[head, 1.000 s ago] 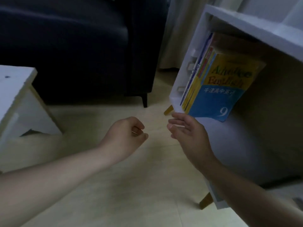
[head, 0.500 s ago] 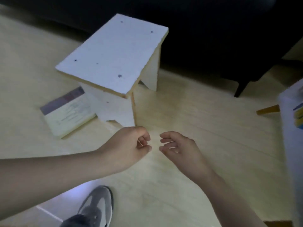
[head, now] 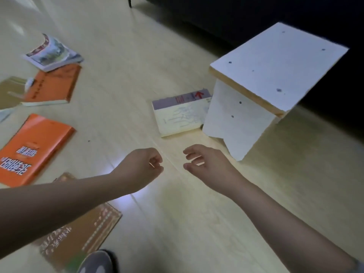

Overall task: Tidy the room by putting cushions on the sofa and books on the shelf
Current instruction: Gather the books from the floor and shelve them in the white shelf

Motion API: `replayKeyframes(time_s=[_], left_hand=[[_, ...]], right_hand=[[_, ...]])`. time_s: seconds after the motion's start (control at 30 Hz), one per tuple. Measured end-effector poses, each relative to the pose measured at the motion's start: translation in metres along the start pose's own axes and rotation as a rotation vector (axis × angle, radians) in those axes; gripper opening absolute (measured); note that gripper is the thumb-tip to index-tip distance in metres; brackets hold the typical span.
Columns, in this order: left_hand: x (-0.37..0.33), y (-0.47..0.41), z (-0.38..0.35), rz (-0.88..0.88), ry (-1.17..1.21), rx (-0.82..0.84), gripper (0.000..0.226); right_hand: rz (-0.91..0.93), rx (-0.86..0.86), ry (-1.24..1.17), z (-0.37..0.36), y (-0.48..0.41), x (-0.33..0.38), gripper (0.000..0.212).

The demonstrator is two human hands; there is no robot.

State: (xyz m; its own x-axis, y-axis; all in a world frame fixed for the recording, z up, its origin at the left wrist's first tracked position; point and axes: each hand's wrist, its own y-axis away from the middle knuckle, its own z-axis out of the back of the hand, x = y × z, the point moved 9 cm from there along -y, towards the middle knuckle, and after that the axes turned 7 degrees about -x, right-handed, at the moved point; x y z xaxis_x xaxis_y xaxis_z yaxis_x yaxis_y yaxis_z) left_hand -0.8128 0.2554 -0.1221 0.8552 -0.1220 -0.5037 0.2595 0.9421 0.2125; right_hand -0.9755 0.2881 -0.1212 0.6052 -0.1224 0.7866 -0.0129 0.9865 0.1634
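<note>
The pale wood floor [head: 177,223] spreads under both my arms. Far beyond my right hand [head: 206,163] is the dark sofa [head: 256,14], and between it and that hand stands the white stool [head: 275,64], its near leg panel just ahead and to the right of my fingers.

The books all lie flat on the floor. A brown book [head: 84,231] lies below my left forearm, partly hidden by it. A bright orange book [head: 33,148] lies well off to the left of my left hand [head: 141,167]. Farther ahead on that side lie a second orange book [head: 52,85] and, overlapping its far edge, a book with a picture cover [head: 53,53]. Nearest is a cream book [head: 180,114], straight ahead of the gap between my hands, its right edge tucked against the stool's leg.

Both arms reach forward, bare, with the hands close together above the floor. My left is clenched into a fist around nothing. My right hangs slack, palm down, fingers loosely bent, empty. My grey shoe [head: 94,262] shows below my left arm.
</note>
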Motion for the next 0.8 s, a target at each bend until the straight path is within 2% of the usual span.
replayKeyframes(time_s=[0.4,0.7,0.8], left_hand=[[0.103,-0.007,0.034,0.116,0.02,-0.078,0.016],[0.233,0.077,0.107,0.368,0.001,-0.231,0.014],[0.262,0.097,0.116,0.428,-0.017,-0.249,0.014]], right_hand=[[0.181,0.251,0.23,-0.086,-0.039,0.076,0.033],[0.342,0.458,0.319,-0.211,-0.049,0.144,0.033],[0.409,0.504,0.367,-0.234,-0.048,0.163,0.036]])
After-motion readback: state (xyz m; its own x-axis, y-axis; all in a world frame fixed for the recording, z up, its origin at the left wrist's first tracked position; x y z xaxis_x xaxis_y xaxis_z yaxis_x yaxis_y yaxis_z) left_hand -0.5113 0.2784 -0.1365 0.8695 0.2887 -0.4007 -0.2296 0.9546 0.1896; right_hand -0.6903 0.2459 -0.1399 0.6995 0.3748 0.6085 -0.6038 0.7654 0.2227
